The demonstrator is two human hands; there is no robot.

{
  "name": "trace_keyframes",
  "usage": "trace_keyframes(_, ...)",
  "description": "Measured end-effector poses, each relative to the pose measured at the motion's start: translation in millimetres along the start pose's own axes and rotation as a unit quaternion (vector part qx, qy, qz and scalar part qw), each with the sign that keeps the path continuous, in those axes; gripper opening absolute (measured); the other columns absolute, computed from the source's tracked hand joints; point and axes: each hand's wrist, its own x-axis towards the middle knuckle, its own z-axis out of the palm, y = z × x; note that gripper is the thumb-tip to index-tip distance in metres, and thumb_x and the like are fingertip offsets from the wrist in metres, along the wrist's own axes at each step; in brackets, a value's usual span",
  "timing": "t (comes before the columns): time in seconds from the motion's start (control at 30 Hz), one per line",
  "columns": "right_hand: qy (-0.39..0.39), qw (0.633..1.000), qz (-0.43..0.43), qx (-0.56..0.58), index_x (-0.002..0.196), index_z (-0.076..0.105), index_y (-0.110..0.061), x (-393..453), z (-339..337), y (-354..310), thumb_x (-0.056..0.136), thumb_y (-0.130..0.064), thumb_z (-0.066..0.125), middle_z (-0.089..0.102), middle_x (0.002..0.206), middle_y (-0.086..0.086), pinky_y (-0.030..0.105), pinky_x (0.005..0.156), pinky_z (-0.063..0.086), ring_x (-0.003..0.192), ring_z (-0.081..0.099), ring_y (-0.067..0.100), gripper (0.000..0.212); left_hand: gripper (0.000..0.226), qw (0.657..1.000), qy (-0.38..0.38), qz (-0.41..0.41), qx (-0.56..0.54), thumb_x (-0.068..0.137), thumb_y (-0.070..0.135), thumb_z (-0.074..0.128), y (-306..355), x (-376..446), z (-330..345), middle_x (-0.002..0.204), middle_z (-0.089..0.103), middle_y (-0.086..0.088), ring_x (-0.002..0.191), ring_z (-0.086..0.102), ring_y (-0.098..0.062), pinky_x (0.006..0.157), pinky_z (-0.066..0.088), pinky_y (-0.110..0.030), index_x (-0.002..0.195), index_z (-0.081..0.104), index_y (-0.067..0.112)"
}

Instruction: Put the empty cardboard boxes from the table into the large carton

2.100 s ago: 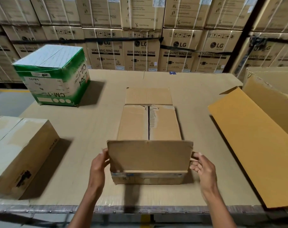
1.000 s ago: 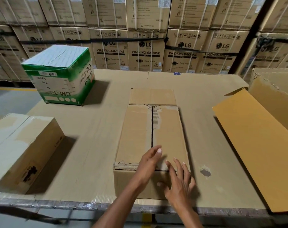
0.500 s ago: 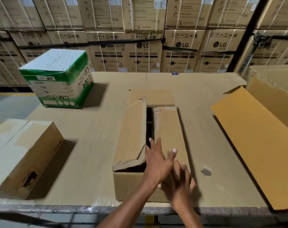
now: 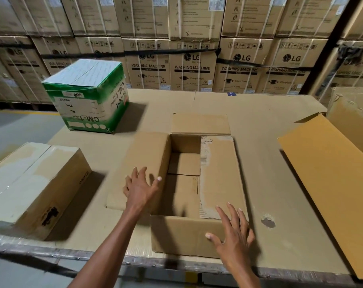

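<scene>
Wall of stacked cartons [image 4: 193, 59] fills the background, printed LG and WASHING MACHINE; its top rows and both ends run out of frame, and the smaller print is too blurred to read. Table [image 4: 249, 113], surfaced in cardboard sheet, spans most of the view; near edge wrapped in plastic film, far left corner hidden behind the green and white box. Large carton [image 4: 326, 179] stands at the right, one long flap folded out over the table edge; its body and interior are cut off by the frame, so contents cannot be told. Closed taped box [image 4: 31, 188] sits at the near left, left end out of frame. Green and white box [image 4: 83, 98] sits at the far left, closed, handwriting on its label unclear. Open brown box [image 4: 197, 194] sits centre, close to the near edge: left flap laid outward flat, far flap folded back onto the table, right flap still lying over the opening and hiding that half of the interior; the visible half shows only bare bottom panels. Bare table lies between this box and the carton flap, with a small torn hole [image 4: 268, 222] in the sheet there. Left hand [image 4: 139, 188] lies spread on the left flap, fingers straight and apart. Right hand [image 4: 232, 231] is over the box's near right corner, fingers splayed, gripping nothing; contact cannot be told.
</scene>
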Motion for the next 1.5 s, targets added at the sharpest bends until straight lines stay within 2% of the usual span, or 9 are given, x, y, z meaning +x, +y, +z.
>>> trace_keyframes(0.17,-0.002,1.0,0.006,-0.009,0.153,0.02,-0.057,-1,-4,-3,0.078,-0.063,0.072,-0.002,0.168,-0.021,0.053,0.113,0.014,0.154,-0.009,0.012,0.092,0.068,0.996,-0.082,0.022,-0.002,0.091,0.044,0.065,-26,-4,19,0.16,0.037,-0.008,0.143,0.038,-0.038,0.115,0.036,-0.055,0.152,0.04,0.025)
trace_keyframes(0.43,-0.063,0.996,0.03,-0.062,0.157,0.005,-0.051,-1,-29,-25,0.085,-0.064,0.06,-0.012,0.169,-0.012,0.052,0.119,-0.002,0.155,-0.016,0.018,0.091,0.081,0.98,-0.153,0.016,-0.127,0.098,0.01,0.056,-37,-12,37,0.166,0.03,-0.007,0.147,0.039,-0.029,0.117,0.036,-0.04,0.164,0.012,0.029)
trace_keyframes(0.6,0.004,0.997,-0.046,0.066,0.155,0.026,-0.04,6,-58,-87,0.093,-0.055,0.058,0.017,0.166,-0.011,0.042,0.122,0.024,0.152,0.017,0.015,0.072,0.078,0.978,-0.155,0.025,-0.136,0.101,0.009,0.053,-38,-12,38,0.167,0.027,-0.005,0.149,0.036,-0.029,0.116,0.035,-0.039,0.164,0.01,0.027)
trace_keyframes(0.73,-0.13,0.966,-0.026,0.222,0.156,0.026,-0.036,22,-42,-149,0.092,-0.052,0.062,0.021,0.167,-0.007,0.038,0.117,0.032,0.151,0.026,0.017,0.075,0.08,0.976,-0.168,0.042,-0.132,0.101,0.011,0.054,-42,-8,38,0.17,0.019,-0.004,0.152,0.03,-0.027,0.12,0.032,-0.04,0.164,0.007,0.025)
trace_keyframes(0.87,-0.249,0.943,0.117,0.188,0.161,0.011,-0.025,49,-25,-159,0.087,-0.062,0.064,-0.012,0.169,0.012,0.054,0.122,0.025,0.156,0.003,0.036,0.098,0.079,0.974,-0.173,0.045,-0.138,0.102,0.011,0.052,-43,-7,36,0.171,0.013,-0.003,0.153,0.027,-0.027,0.119,0.03,-0.039,0.164,0.006,0.024)
trace_keyframes(0.97,-0.194,0.951,0.106,0.217,0.162,0.005,-0.024,55,-47,-158,0.091,-0.058,0.063,-0.02,0.168,0.011,0.048,0.121,0.023,0.155,0.008,0.037,0.098,0.078,0.974,-0.172,0.046,-0.14,0.103,0.012,0.052,-45,-8,38,0.171,0.012,-0.002,0.153,0.027,-0.028,0.119,0.03,-0.039,0.164,0.005,0.024)
trace_keyframes(1.17,-0.052,0.988,0.032,0.141,0.159,0.013,-0.033,71,-103,-131,0.09,-0.062,0.059,-0.029,0.166,0.003,0.066,0.118,-0.004,0.149,-0.025,0.045,0.088,0.077,0.975,-0.165,0.045,-0.14,0.103,0.011,0.051,-47,-5,44,0.17,0.016,-0.002,0.15,0.033,-0.031,0.118,0.033,-0.042,0.164,0.006,0.026)
trace_keyframes(1.37,-0.01,0.987,0.149,0.061,0.157,0.016,-0.04,96,-119,-52,0.086,-0.07,0.059,-0.023,0.167,0.004,0.068,0.118,0.008,0.15,-0.013,0.051,0.088,0.078,0.977,-0.164,0.046,-0.126,0.102,0.012,0.052,-49,-3,44,0.17,0.019,-0.004,0.15,0.032,-0.03,0.12,0.031,-0.045,0.164,0.007,0.026)
trace_keyframes(1.5,-0.054,0.974,0.209,0.065,0.155,0.019,-0.04,105,-98,-9,0.081,-0.069,0.065,0.005,0.167,0.012,0.065,0.113,0.029,0.147,0.017,0.049,0.092,0.079,0.979,-0.168,0.042,-0.107,0.1,0.016,0.052,-50,-1,43,0.169,0.02,-0.005,0.147,0.036,-0.03,0.116,0.034,-0.043,0.164,0.007,0.028)
